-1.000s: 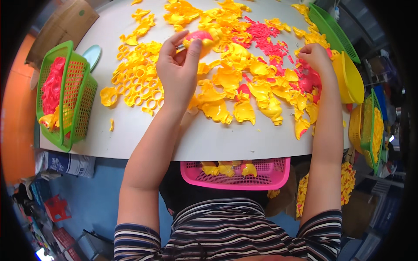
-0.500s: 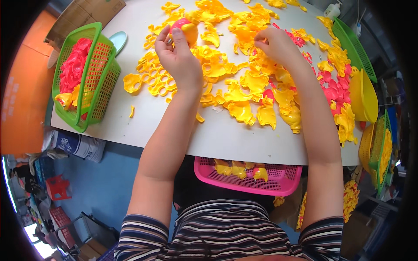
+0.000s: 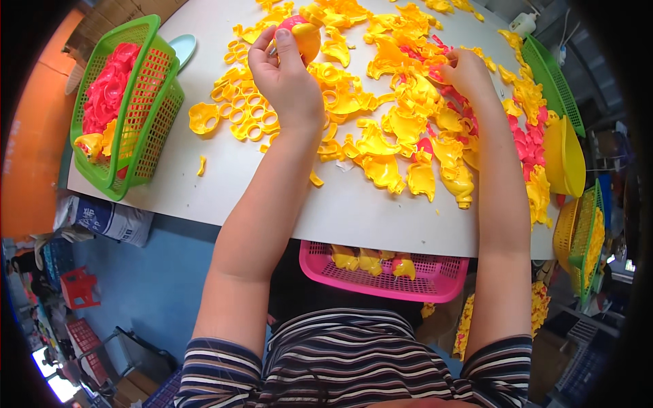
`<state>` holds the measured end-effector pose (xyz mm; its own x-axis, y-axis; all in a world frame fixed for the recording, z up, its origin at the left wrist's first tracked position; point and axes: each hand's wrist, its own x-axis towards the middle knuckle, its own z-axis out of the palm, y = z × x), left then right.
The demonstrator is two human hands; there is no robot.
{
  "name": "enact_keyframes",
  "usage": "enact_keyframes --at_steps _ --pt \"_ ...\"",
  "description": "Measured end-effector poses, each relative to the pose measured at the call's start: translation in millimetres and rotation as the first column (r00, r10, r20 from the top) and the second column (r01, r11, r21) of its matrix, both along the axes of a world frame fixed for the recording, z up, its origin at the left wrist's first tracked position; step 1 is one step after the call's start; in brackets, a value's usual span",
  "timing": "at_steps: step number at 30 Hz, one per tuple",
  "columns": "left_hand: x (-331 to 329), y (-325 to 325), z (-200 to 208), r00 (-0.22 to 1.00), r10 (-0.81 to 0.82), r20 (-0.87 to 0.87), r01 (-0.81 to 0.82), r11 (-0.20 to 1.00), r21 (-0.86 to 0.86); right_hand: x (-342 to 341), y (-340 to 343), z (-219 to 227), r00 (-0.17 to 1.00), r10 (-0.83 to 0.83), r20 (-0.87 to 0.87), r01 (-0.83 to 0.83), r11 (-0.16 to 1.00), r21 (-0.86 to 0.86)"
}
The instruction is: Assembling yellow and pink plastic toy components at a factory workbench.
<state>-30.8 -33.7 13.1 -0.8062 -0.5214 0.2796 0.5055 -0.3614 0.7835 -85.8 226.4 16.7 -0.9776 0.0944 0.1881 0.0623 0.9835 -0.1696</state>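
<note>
My left hand [image 3: 289, 85] is closed round a rounded yellow and red plastic toy piece [image 3: 309, 44], held up over the far left-middle of the table. A thin metallic bit shows by its fingers. My right hand [image 3: 468, 73] reaches to the far right of the middle, its fingers curled together beside the heap of small red pieces. What those fingers hold, if anything, is hidden. Loose yellow plastic shell pieces [image 3: 381, 170] lie spread between and in front of both hands. Yellow ring pieces [image 3: 252, 119] lie under and left of my left hand.
A green basket [image 3: 153, 146] of red pieces stands at the left table edge, by a pale blue dish [image 3: 183, 51]. Below the near edge sits a pink basket [image 3: 381, 289] holding several yellow pieces. A yellow bowl [image 3: 566, 156] and green baskets [image 3: 554, 85] line the right edge.
My right hand has moved to the right, from above the yellow pieces to the red ones. My left hand still holds the toy piece. The view has shifted slightly.
</note>
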Motion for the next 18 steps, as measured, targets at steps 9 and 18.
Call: enact_keyframes --at_steps 9,18 --pt "1 -4 -1 1.000 0.023 -0.010 -0.023 1.000 -0.009 26 -138 -2 0.846 0.499 -0.186 -0.532 0.805 -0.262" --pt "0 -1 1 1.000 0.014 -0.006 -0.014 1.000 0.000 7 -150 -18 0.889 0.437 0.136 -0.433 0.899 -0.062"
